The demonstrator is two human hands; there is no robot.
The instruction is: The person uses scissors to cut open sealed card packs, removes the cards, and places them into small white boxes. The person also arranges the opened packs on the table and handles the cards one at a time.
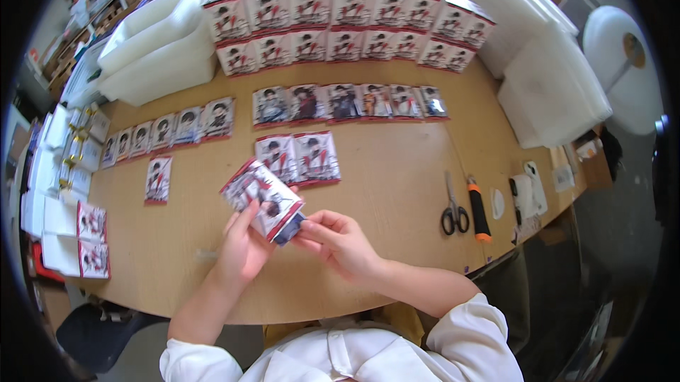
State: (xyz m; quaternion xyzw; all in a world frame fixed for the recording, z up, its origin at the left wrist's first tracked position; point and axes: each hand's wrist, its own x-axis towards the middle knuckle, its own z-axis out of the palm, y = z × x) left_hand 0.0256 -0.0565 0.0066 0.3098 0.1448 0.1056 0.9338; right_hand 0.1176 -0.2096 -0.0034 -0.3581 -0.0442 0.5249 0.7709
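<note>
My left hand (243, 244) is closed on a white and red picture packet (263, 194), held tilted above the table near its front. A dark blue card-like piece (289, 229) sticks out of the packet's lower right end. Thumb and fingers of my right hand (338, 242) pinch that blue piece at its edge. Just beyond, two similar packets (316, 156) lie side by side. Farther back runs a row of packets with varied figures (343, 102). To the left is a row of smaller-figure packets (163, 130), with a single packet (157, 179) below it.
Stacked picture boxes (309, 5) line the table's back. White plastic bins stand at back left (159, 63) and right (549, 91). Scissors (453, 213) and an orange-and-black handled tool (479, 210) lie right. White boxes (60, 215) crowd the left edge.
</note>
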